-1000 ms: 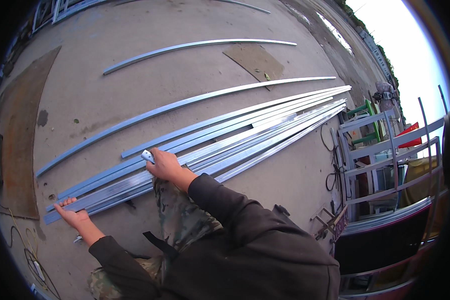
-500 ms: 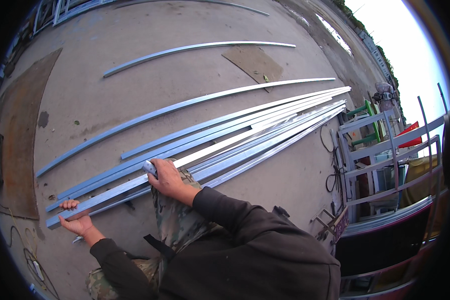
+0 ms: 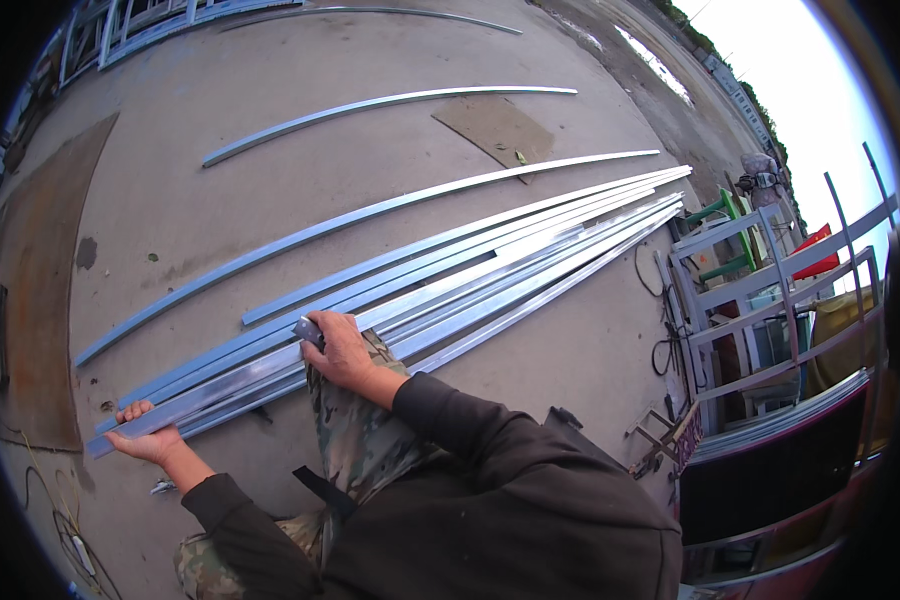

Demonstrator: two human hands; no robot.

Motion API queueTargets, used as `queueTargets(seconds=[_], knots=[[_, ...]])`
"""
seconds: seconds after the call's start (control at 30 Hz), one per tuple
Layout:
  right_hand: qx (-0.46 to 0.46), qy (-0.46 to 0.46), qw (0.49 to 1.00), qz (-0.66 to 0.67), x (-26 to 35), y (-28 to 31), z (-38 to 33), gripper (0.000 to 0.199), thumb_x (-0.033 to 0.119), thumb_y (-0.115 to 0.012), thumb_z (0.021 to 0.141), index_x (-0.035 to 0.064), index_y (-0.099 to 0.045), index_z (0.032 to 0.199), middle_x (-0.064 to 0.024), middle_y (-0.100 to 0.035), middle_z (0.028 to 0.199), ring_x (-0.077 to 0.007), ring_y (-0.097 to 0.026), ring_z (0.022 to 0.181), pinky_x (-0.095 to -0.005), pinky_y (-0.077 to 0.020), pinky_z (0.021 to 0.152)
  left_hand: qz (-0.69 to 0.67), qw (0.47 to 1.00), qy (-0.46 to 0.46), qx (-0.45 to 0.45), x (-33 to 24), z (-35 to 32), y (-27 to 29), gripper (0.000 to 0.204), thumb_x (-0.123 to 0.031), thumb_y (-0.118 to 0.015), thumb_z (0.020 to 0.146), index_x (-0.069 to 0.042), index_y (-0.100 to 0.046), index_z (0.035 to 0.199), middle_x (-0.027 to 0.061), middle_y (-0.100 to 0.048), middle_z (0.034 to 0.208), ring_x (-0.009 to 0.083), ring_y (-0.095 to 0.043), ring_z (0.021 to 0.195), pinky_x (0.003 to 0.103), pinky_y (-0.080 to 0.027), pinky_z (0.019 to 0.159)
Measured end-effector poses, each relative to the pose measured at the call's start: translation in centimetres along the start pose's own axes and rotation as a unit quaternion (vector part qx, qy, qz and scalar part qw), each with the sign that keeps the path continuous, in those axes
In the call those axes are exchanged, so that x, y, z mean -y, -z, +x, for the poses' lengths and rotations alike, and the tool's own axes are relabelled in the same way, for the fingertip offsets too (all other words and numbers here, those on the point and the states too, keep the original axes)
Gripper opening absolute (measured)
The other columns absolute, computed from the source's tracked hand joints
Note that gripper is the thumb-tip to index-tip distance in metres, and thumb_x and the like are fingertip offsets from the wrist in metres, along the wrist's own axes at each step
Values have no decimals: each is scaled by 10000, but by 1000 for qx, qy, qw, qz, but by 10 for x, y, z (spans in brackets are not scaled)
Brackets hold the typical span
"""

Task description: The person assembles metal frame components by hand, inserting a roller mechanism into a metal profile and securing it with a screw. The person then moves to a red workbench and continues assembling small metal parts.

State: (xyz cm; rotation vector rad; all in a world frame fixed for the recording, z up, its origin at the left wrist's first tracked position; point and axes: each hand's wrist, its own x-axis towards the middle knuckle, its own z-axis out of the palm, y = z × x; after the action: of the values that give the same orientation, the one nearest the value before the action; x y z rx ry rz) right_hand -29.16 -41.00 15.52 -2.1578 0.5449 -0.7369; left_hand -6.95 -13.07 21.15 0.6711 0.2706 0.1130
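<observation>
The left grip [image 3: 158,443] is wrapped around the left end of a metal bar [image 3: 232,384], beside other lengths [image 3: 485,285]; the right grip [image 3: 343,353] clasps a small grey tool [image 3: 307,330] over it

Head view: no txt, nos. or signs we can read – small purplish panel [image 3: 686,438], R side nr. the metal frames [image 3: 800,263], seems to bear pale marks – too small & blurred for us to make out.
</observation>
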Motion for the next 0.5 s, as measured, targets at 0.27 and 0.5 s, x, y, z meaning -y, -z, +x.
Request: queueTargets(seconds=[0.27,0.5], knots=[[1,0,1000,-1,-2,-2,-1,434,153,-699,799,56,-547,1194,-147,-595,1029,-340,-556,1020,-419,-396,931,-75,988,41,125,2,14,23,412,-490,-546,952,-111,-442,827,7,-413,707,157,-391,645,295,-356,616],[10,3,1000,-5,-9,-9,5,453,176,-708,797,42,-557,1203,-160,-615,1056,-355,-569,1019,-427,-415,935,14,998,37,-43,5,9,2,379,-442,-479,1010,-123,-407,819,2,-419,719,152,-407,660,306,-388,639]])
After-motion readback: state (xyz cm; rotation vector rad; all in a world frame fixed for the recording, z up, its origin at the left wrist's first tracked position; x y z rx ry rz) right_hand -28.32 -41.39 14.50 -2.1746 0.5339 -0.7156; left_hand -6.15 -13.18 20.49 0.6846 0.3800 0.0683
